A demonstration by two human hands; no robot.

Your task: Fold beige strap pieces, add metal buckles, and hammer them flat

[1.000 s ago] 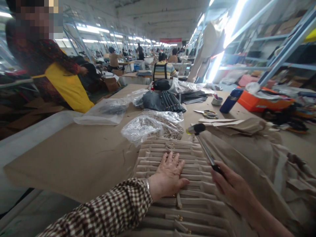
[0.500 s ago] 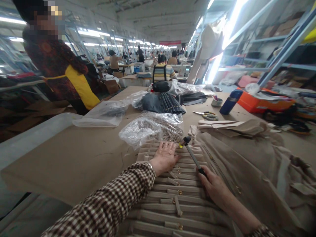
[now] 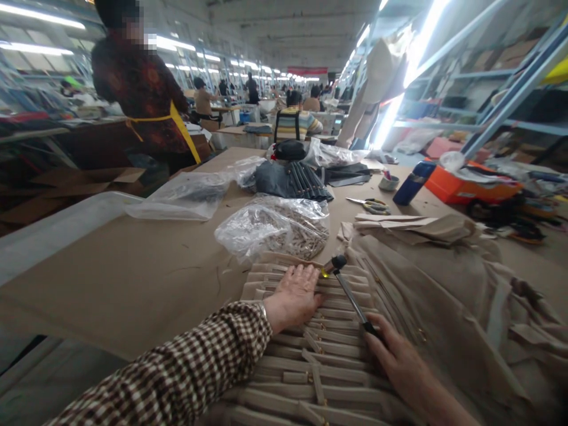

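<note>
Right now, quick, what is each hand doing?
Left hand: open, palm down on the beige pleated fabric pieces.
Right hand: closed around the dark grip of a metal-shafted hammer.

Gleams as smooth metal on hammer shaft (image 3: 350,297); looks like matt cloth on beige strips (image 3: 344,374) (glossy, crinkled plastic on clear bag (image 3: 266,226)).

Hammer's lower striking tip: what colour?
The hammer's lower tip is yellow; best seen in the head view.
</note>
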